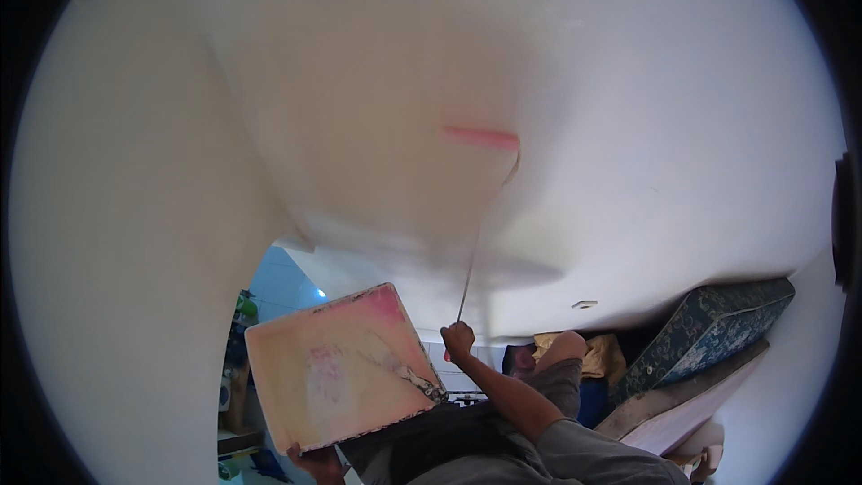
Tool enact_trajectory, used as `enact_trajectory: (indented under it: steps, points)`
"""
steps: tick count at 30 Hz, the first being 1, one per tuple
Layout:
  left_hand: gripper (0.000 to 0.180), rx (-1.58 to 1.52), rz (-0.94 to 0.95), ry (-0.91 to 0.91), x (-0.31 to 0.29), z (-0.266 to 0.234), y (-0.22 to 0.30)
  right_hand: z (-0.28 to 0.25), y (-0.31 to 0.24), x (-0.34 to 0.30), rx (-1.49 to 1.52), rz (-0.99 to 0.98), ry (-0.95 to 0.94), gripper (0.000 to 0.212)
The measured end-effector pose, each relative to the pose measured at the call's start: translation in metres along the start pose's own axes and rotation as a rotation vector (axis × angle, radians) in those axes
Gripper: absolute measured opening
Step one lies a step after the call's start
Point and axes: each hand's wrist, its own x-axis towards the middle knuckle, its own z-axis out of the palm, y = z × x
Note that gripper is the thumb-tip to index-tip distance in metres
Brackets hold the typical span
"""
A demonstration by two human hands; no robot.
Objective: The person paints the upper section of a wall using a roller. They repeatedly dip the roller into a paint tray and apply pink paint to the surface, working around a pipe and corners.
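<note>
Clenches paint roller (481, 137) in right hand (459, 341), nearer than left; points its long axis up and slightly right over pale wall (628, 171); holds pinkish tray (350, 368) by lower edge in left hand (316, 464)

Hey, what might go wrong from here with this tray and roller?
The tray has the left hand at its lower edge, so it might tip and spill any wet paint. The roller sits far from the right hand on a thin handle, so it could wobble. Drips might possibly reach the patterned mattress, which looks uncovered.
</note>
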Motion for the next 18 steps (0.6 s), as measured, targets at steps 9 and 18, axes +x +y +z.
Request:
enact_trajectory:
  steps: [9,18]
  points:
    - [0.073,0.148,0.068,-0.059,-0.006,0.029,-0.015,0.056,0.097,0.007,-0.287,-0.107,-0.084,0.025]
    - [0.073,0.153,0.063,-0.013,0.001,-0.008,0.001,0.074,0.053,0.015,-0.017,0.026,-0.18,0.027]
